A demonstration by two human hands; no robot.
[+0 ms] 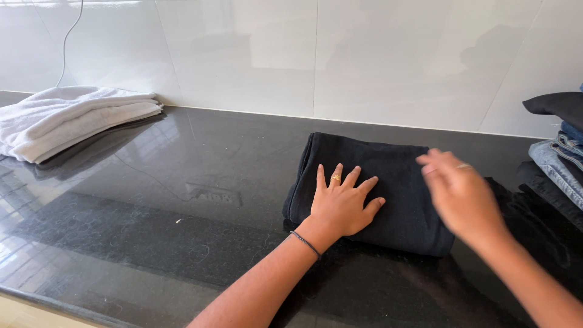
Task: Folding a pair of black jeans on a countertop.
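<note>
A folded black cloth (388, 167) lies on the glossy black countertop (152, 206), a little right of the middle. My left hand (343, 203) rests flat on its near left part, fingers spread, with a gold ring on one finger and a thin dark band at the wrist. Over the cloth's right side hovers my right hand (458, 194), blurred by motion, fingers loosely extended and holding nothing.
A folded white towel (67, 118) sits at the far left of the counter, with a thin cable (68, 42) hanging on the white tiled wall above it. A stack of dark and blue denim garments (562, 152) stands at the right edge.
</note>
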